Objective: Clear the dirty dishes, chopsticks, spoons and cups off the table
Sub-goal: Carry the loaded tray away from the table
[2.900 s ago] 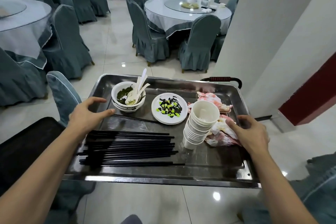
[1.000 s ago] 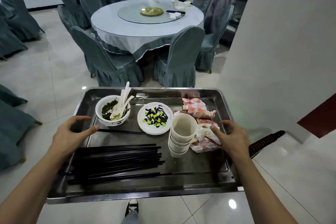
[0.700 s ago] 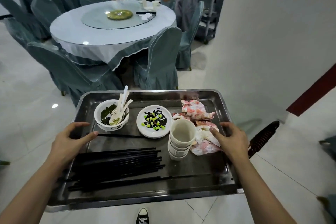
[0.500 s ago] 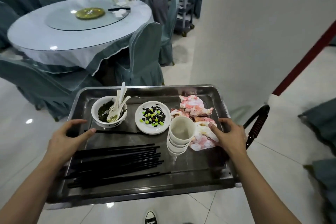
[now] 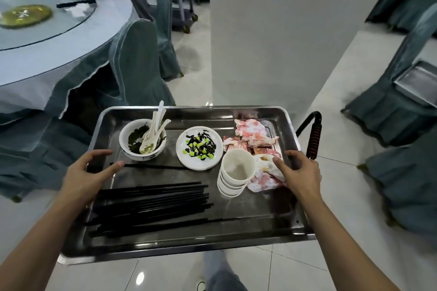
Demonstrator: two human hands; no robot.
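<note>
The metal tray (image 5: 260, 208) is gripped by the left hand (image 5: 86, 173) at 9 o'clock, the right hand (image 5: 301, 172) at 3 o'clock. The cups (image 5: 237, 169) are stacked just beside the right thumb.

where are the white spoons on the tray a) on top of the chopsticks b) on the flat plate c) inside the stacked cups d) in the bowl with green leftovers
d: the spoons stand in the bowl at the far left of the tray, handles above its rim.
</note>
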